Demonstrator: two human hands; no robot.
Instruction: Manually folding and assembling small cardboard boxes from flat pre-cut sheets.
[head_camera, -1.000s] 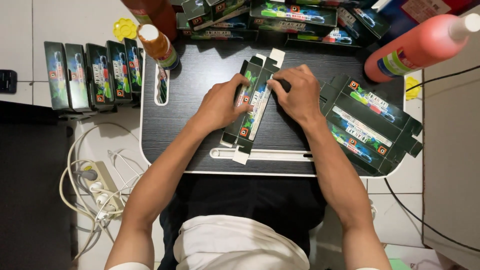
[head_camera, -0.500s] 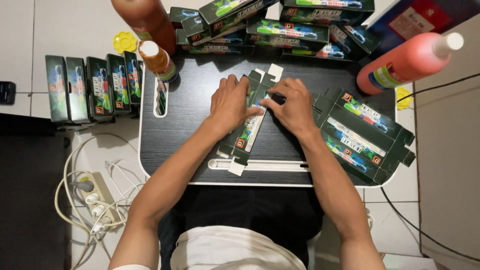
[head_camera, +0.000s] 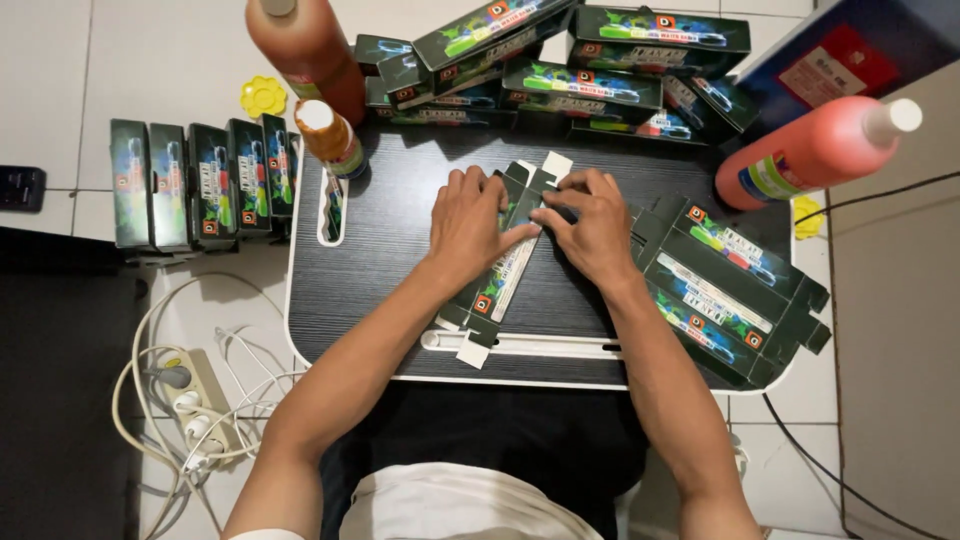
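A flat, unfolded dark carton (head_camera: 497, 285) with colourful print lies lengthwise on the small black lap table (head_camera: 385, 260). My left hand (head_camera: 468, 222) presses flat on the carton's upper left part, fingers spread. My right hand (head_camera: 590, 222) rests on its upper right edge, fingers pinching a side panel near the top flap. Both hands touch the same carton.
A stack of flat cartons (head_camera: 725, 290) lies at the table's right. Folded boxes stand in a row at left (head_camera: 200, 185) and piled at the back (head_camera: 590, 70). Orange bottles (head_camera: 305, 50) (head_camera: 335, 140), a red bottle (head_camera: 815, 150), a power strip with cables (head_camera: 195, 400).
Both hands have slid up the carton toward its far end; the view has shifted slightly, and the carton stays flat on the table.
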